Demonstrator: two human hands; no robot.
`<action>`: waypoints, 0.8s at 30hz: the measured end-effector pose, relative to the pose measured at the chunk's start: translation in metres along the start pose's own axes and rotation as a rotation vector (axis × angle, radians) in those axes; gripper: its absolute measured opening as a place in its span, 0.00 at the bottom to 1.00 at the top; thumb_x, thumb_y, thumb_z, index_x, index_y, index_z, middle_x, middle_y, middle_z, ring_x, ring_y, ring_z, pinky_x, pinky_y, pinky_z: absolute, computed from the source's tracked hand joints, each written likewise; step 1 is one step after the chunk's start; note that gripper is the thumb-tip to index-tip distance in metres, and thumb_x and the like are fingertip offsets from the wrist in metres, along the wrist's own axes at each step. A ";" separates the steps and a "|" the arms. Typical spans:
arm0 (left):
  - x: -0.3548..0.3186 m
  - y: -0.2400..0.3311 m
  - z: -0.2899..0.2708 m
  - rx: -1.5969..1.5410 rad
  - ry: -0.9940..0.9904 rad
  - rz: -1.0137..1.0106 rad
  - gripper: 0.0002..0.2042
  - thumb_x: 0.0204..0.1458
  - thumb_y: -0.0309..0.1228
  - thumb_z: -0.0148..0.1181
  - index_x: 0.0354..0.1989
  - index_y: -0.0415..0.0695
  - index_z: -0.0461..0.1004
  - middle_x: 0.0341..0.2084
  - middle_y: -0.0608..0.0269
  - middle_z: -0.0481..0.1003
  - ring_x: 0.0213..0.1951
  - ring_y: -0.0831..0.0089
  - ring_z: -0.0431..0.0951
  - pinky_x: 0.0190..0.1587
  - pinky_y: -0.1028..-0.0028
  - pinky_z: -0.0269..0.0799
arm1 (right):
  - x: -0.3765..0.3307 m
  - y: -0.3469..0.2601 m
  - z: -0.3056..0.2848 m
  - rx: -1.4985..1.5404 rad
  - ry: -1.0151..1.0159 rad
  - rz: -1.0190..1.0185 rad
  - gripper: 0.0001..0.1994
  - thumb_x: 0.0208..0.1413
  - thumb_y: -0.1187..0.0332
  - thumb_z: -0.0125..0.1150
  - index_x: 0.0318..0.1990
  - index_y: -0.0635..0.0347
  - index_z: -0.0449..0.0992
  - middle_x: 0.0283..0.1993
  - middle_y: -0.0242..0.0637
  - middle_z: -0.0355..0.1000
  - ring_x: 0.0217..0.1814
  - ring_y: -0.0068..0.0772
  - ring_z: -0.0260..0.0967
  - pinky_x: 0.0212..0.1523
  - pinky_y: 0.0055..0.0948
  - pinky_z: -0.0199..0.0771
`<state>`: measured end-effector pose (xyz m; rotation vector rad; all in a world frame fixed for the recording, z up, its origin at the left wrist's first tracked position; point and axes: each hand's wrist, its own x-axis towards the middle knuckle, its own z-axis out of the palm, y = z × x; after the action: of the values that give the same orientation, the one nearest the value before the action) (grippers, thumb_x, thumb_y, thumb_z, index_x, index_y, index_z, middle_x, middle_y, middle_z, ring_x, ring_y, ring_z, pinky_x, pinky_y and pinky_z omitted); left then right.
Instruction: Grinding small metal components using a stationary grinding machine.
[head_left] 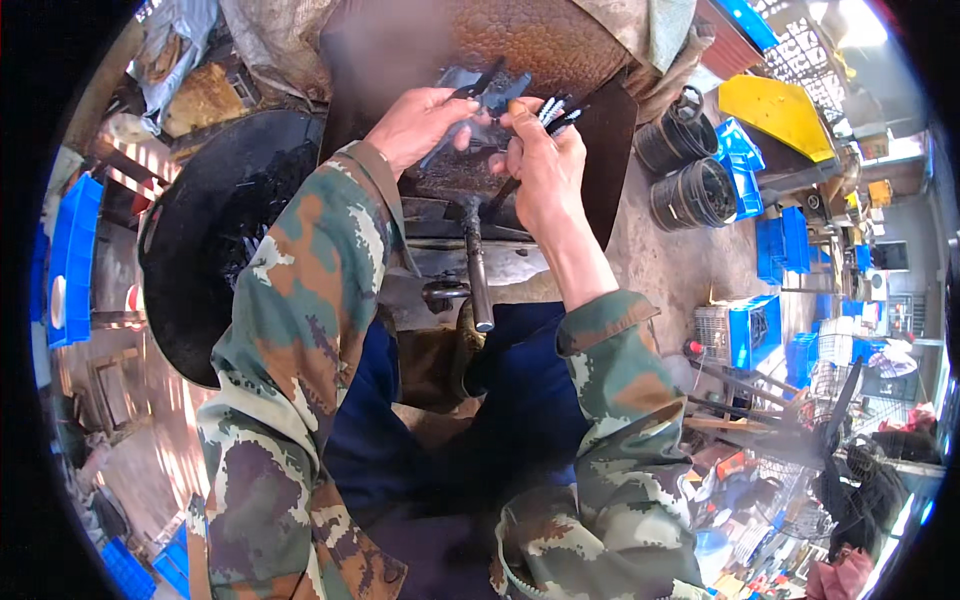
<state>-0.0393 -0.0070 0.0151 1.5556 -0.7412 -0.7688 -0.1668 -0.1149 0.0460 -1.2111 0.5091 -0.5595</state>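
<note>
My left hand (418,125) pinches a dark, flat metal piece (488,92) with narrow arms, its exact kind unclear. Fingers of my right hand (547,165) close round several slim dark pieces (556,112) with pale, ridged parts that stick out past the knuckles. Both hands almost meet above a dark metal work surface (455,182), and the right fingertips reach the piece in the left. Below them, a round metal bar (477,265) points toward me. The fingers hide much of what they hold.
At the left stands a wide black basin (190,270) with dark pieces inside. Two black buckets (692,195) are at the right, near blue crates (752,332) and a yellow panel (775,115). A brown, scaly-looking sheet (520,40) lies beyond the work surface.
</note>
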 end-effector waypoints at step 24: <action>0.033 -0.074 -0.031 0.460 -0.027 0.046 0.14 0.55 0.33 0.49 0.41 0.37 0.76 0.31 0.54 0.77 0.37 0.62 0.76 0.45 0.66 0.69 | -0.009 -0.008 -0.020 -0.121 -0.030 -0.035 0.15 0.62 0.61 0.59 0.29 0.65 0.73 0.13 0.28 0.59 0.12 0.20 0.53 0.20 0.25 0.68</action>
<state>0.0078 -0.0078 -0.0581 1.9316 -1.0211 -0.6111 -0.1871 -0.1258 0.0487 -1.3438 0.5026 -0.5462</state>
